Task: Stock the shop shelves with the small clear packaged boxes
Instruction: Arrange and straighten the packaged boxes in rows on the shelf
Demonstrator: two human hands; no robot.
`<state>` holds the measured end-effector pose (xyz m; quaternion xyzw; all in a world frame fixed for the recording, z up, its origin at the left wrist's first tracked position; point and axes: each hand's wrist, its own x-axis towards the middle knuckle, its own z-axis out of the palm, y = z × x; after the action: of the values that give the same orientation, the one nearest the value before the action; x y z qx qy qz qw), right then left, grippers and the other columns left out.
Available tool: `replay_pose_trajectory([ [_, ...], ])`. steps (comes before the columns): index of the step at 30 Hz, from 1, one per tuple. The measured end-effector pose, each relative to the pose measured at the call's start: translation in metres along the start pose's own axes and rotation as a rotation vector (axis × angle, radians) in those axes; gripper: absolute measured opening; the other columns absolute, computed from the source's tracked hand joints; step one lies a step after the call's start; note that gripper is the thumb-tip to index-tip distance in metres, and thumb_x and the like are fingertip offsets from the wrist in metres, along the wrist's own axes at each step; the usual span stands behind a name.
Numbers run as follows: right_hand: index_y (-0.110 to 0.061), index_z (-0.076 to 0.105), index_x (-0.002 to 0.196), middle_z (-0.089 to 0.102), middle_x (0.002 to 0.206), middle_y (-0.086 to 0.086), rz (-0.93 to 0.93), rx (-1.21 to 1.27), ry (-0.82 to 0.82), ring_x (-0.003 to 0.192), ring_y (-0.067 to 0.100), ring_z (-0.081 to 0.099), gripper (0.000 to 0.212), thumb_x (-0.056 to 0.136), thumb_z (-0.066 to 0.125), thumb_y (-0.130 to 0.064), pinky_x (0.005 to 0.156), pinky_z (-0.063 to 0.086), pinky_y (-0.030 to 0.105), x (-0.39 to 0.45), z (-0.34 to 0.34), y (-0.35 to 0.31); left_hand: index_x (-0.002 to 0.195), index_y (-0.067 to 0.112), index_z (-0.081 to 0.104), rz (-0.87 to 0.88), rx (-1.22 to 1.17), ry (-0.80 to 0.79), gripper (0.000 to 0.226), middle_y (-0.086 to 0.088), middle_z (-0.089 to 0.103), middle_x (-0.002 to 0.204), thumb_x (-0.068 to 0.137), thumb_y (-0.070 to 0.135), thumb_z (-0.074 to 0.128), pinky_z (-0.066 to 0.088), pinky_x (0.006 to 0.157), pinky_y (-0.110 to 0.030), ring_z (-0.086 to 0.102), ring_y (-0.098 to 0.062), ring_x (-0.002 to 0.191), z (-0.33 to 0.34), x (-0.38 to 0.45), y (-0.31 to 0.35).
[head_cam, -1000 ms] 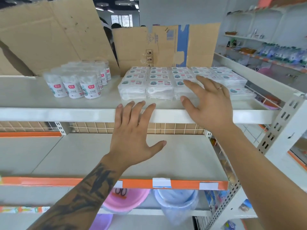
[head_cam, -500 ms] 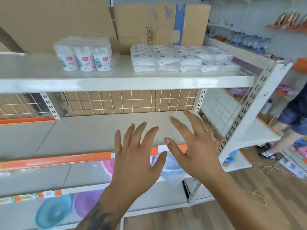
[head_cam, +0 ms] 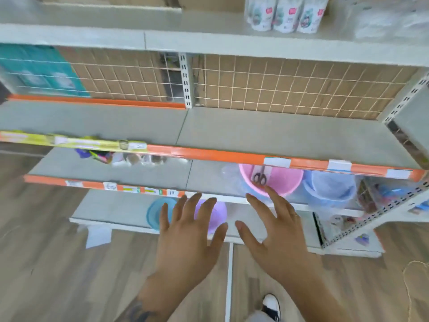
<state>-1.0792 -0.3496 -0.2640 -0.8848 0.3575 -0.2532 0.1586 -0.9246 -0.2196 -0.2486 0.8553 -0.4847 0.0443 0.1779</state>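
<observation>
I see my left hand [head_cam: 185,238] and right hand [head_cam: 276,231] held out side by side, fingers spread, holding nothing, in front of the lower shelves. The small clear packaged boxes [head_cam: 392,22] sit blurred at the far right of the top shelf [head_cam: 92,36], beside white labelled tubs [head_cam: 286,15]. Beyond my fingers, a pink basin [head_cam: 285,180] with scissors [head_cam: 260,176] inside and blue basins [head_cam: 329,189] crowd the lower shelf. The orange-edged middle shelf [head_cam: 255,133] lies bare between.

shelf edge strip [head_cam: 232,156]: orange
basin [head_cam: 278,180]: pink
lower basin [head_cam: 216,212]: lilac
back panel [head_cam: 290,89]: brown, white wire grid
floor [head_cam: 46,263]: grey-brown wood grain
box [head_cam: 39,70]: teal
</observation>
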Motion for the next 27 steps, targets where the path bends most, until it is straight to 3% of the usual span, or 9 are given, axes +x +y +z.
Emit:
replay_pose_trajectory([
  [2, -0.04, 0.056, 0.14, 0.035, 0.161, -0.004, -0.014, 0.037, -0.053, 0.142, 0.024, 0.041, 0.058, 0.087, 0.054, -0.065, 0.11, 0.035, 0.041, -0.002, 0.023, -0.032, 0.135, 0.033, 0.049, -0.065, 0.005, -0.001, 0.051, -0.002, 0.059, 0.142, 0.092, 0.06, 0.046, 0.038, 0.11, -0.063, 0.055, -0.035, 0.132, -0.007, -0.014, -0.035],
  [7, -0.039, 0.057, 0.136, 0.044, 0.155, -0.001, -0.112, 0.117, -0.114, 0.136, 0.026, 0.049, 0.055, 0.087, 0.054, -0.063, 0.106, 0.046, 0.047, 0.014, 0.064, -0.101, 0.134, 0.028, 0.058, -0.21, 0.06, 0.043, 0.053, -0.003, 0.06, 0.14, 0.093, 0.059, 0.045, 0.04, 0.11, -0.062, 0.055, -0.034, 0.132, -0.032, -0.031, -0.109],
  [11, -0.039, 0.057, 0.135, 0.047, 0.152, -0.002, -0.237, 0.124, -0.154, 0.133, 0.024, 0.05, 0.054, 0.087, 0.05, -0.064, 0.103, 0.043, 0.043, 0.046, 0.096, -0.155, 0.135, 0.03, 0.056, -0.325, 0.084, 0.096, 0.051, -0.003, 0.059, 0.142, 0.093, 0.059, 0.049, 0.039, 0.111, -0.061, 0.055, -0.034, 0.133, -0.057, -0.028, -0.163],
  [20, -0.033, 0.061, 0.136, 0.047, 0.15, -0.003, -0.475, 0.247, -0.097, 0.136, 0.023, 0.048, 0.052, 0.09, 0.059, -0.056, 0.104, 0.044, 0.042, 0.149, 0.184, -0.295, 0.142, 0.037, 0.049, -0.496, 0.158, 0.172, 0.057, 0.004, 0.051, 0.149, 0.097, 0.066, 0.031, 0.032, 0.113, -0.056, 0.046, -0.026, 0.139, -0.126, 0.008, -0.297],
  [27, -0.034, 0.058, 0.137, 0.045, 0.154, 0.001, -0.581, 0.313, -0.057, 0.136, 0.028, 0.047, 0.05, 0.092, 0.057, -0.056, 0.104, 0.045, 0.048, 0.237, 0.235, -0.401, 0.14, 0.035, 0.048, -0.528, 0.214, 0.213, 0.057, 0.002, 0.053, 0.148, 0.095, 0.067, 0.032, 0.034, 0.111, -0.058, 0.046, -0.03, 0.139, -0.177, 0.067, -0.395],
])
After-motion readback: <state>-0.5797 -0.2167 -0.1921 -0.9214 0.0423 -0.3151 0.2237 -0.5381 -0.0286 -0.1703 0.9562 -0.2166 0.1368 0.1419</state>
